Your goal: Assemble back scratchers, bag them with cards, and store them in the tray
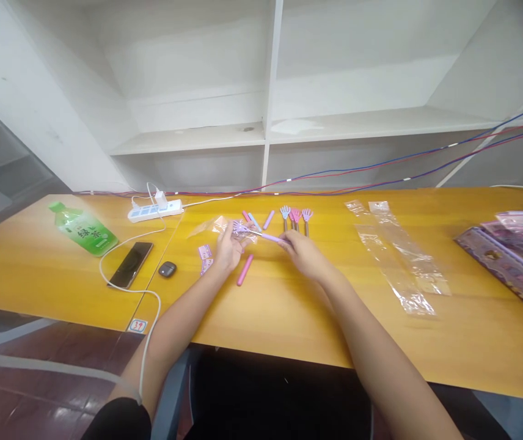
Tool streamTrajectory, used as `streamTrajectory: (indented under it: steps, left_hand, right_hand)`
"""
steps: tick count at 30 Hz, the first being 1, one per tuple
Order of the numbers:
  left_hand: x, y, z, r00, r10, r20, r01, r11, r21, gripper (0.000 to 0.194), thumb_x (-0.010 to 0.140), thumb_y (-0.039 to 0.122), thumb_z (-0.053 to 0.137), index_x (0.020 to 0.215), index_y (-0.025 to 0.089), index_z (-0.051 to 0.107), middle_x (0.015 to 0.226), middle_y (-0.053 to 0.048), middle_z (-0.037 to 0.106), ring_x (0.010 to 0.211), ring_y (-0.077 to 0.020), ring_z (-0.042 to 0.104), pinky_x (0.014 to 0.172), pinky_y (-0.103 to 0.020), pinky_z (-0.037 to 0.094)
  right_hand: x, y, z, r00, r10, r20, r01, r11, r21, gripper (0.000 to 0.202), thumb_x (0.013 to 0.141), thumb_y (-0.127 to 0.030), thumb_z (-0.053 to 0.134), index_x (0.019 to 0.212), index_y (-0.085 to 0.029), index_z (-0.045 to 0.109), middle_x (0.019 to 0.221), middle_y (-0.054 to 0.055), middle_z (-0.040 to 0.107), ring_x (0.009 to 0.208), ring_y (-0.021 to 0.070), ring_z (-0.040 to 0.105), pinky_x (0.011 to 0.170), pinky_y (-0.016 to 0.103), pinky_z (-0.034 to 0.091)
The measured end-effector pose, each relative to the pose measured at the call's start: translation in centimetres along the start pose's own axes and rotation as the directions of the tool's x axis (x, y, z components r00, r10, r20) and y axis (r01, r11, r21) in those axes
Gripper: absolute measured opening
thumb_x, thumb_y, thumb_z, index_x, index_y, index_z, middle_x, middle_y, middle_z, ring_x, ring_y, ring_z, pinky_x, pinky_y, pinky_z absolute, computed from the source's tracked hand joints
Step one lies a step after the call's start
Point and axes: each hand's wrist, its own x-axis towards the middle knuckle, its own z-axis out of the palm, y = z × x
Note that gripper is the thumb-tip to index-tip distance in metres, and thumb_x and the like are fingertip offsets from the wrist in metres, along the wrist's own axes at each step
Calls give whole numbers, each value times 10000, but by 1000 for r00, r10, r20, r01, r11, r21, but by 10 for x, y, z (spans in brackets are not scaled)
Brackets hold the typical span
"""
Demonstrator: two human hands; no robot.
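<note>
My right hand (294, 244) is closed on the handle end of a purple back scratcher (266, 236), whose claw head points left. My left hand (230, 249) is closed on a clear plastic bag (215, 225) beside the claw head. Just below lies a loose pink handle tube (244, 270). Behind my hands are a purple tube (269, 220) and a light blue tube (255, 221). Several claw heads on short dark stems, one of them blue (285, 212), lie behind my right hand. Small printed cards (206, 259) rest left of my left hand.
Clear plastic bags (399, 263) lie flat at right, near a printed box (504, 263) of packets. At left are a green bottle (85, 229), a phone (130, 264), a black case (167, 269), a power strip (154, 211) and a white cable.
</note>
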Motion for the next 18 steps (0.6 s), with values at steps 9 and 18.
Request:
streamTrajectory:
  steps: [9,18]
  left_hand:
    - [0,0,-2,999,24,30,-24,1000,0,344,925,469,727,1070,161,674,1134,-137,796,1104,-278,762,1038,-451,562]
    - [-5,-5,2,998,15,63,-13,1000,-28,269,1006,427,646,1059,166,686,1147,-127,796,1100,-266,757,1062,-449,539]
  right_hand:
    - [1,3,-1,999,-41,-30,42,999,30,193,1023,-342,537,939,-206,645,950,94,675,890,242,626,831,343,463]
    - [-1,-12,1,999,-23,-22,24,999,40,144,1020,-270,585,947,-185,676,924,90,700,869,226,632,820,327,444]
